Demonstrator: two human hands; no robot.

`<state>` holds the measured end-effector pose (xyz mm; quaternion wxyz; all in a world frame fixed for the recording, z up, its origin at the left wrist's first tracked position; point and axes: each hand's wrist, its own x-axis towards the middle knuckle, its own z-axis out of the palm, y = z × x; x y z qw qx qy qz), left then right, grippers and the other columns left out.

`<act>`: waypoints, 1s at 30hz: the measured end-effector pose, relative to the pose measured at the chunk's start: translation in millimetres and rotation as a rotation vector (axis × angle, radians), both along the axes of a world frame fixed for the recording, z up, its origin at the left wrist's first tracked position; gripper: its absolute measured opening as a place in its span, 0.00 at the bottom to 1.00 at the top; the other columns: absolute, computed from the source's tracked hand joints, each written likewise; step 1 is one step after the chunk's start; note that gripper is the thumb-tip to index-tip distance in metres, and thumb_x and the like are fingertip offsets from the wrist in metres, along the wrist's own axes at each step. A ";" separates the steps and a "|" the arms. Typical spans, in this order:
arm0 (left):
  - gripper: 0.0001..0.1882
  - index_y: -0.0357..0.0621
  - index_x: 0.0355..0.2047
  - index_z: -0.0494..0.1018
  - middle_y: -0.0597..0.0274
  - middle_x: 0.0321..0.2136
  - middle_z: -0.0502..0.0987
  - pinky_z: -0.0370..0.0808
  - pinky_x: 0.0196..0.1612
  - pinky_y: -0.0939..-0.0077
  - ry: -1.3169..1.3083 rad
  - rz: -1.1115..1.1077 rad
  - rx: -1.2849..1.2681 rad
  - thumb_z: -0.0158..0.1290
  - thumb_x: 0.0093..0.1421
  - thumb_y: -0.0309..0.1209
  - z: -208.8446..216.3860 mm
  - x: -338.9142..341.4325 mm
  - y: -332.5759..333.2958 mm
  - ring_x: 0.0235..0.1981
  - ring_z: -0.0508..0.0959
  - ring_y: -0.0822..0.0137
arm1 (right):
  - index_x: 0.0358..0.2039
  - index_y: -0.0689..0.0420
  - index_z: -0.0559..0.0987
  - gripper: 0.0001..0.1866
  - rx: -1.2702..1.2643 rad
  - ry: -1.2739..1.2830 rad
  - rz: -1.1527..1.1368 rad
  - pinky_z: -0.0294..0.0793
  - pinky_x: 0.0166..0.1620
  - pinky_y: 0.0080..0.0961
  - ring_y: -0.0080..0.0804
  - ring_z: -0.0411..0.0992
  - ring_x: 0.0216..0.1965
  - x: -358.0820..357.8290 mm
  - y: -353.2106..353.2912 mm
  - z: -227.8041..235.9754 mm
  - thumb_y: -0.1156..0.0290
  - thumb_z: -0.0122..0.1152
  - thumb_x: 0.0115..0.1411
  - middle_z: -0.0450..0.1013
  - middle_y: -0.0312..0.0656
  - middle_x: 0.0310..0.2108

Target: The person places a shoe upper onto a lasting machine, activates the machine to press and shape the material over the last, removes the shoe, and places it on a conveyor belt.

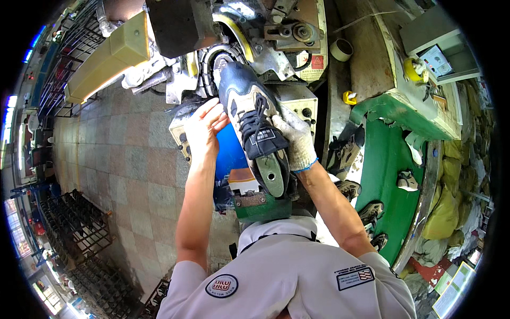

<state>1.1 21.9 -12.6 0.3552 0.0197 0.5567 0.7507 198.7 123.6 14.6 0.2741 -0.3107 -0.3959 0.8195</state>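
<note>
A dark blue and beige lace-up shoe (243,101) sits on a green shoe last (273,174), its toe set against the curved, segmented jaws of a machine (206,69). The last's heel end, with a round hole in it, points toward me. On the shoe's right side my right hand (295,137), in a pale knitted glove, is closed along the upper; part of its grip is hidden by the shoe. My bare left hand (204,126) is beside the shoe's left side with its fingers stretched out. Whether those fingertips touch the upper I cannot tell.
Right of me, a green conveyor (393,159) carries several shoes (407,181). A roll of tape (341,50) lies on the bench beyond. A yellow machine arm (109,58) juts out at the far left. Racks (79,223) stand on the tiled floor (135,175).
</note>
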 end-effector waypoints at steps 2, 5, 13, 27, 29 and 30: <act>0.21 0.26 0.51 0.74 0.47 0.43 0.81 0.85 0.41 0.69 0.045 0.023 0.069 0.61 0.56 0.21 3.6 -7.7 2.4 0.37 0.84 0.58 | 0.63 0.62 0.71 0.26 -0.087 0.102 -0.032 0.73 0.55 0.24 0.25 0.74 0.51 -16.7 0.6 2.4 0.73 0.61 0.64 0.75 0.39 0.54; 0.22 0.23 0.55 0.71 0.42 0.48 0.80 0.83 0.48 0.65 0.071 0.042 0.148 0.54 0.60 0.19 2.9 -23.7 4.1 0.45 0.84 0.53 | 0.64 0.61 0.70 0.28 -0.153 0.257 -0.035 0.73 0.56 0.25 0.26 0.73 0.52 -41.3 3.1 -11.3 0.70 0.63 0.64 0.75 0.39 0.55; 0.22 0.24 0.58 0.69 0.44 0.52 0.78 0.79 0.53 0.72 0.159 0.129 0.193 0.53 0.63 0.20 -5.9 -26.6 10.8 0.49 0.82 0.58 | 0.65 0.61 0.69 0.26 -0.202 0.293 -0.163 0.70 0.60 0.28 0.29 0.72 0.55 -88.7 -13.7 -46.6 0.73 0.59 0.68 0.74 0.41 0.57; 0.20 0.41 0.55 0.74 0.63 0.47 0.81 0.75 0.51 0.74 -0.157 -0.124 0.091 0.48 0.73 0.42 -1.2 1.3 -2.4 0.47 0.80 0.71 | 0.59 0.64 0.75 0.22 -0.037 0.113 -0.142 0.72 0.56 0.24 0.26 0.73 0.50 -84.8 -6.5 -41.6 0.73 0.60 0.66 0.77 0.41 0.53; 0.20 0.43 0.56 0.73 0.65 0.47 0.80 0.75 0.51 0.74 -0.236 -0.101 0.135 0.44 0.74 0.43 -17.1 6.4 -4.2 0.46 0.79 0.72 | 0.58 0.65 0.76 0.21 -0.014 0.140 -0.133 0.73 0.55 0.24 0.26 0.74 0.49 -85.3 -1.8 -42.7 0.73 0.60 0.66 0.77 0.42 0.52; 0.20 0.44 0.56 0.73 0.65 0.46 0.80 0.75 0.50 0.74 -0.258 -0.079 0.153 0.43 0.74 0.43 -16.6 15.7 -2.6 0.46 0.78 0.72 | 0.58 0.66 0.76 0.21 -0.002 0.151 -0.128 0.73 0.54 0.24 0.26 0.74 0.49 -84.8 1.3 -44.0 0.73 0.60 0.66 0.77 0.42 0.52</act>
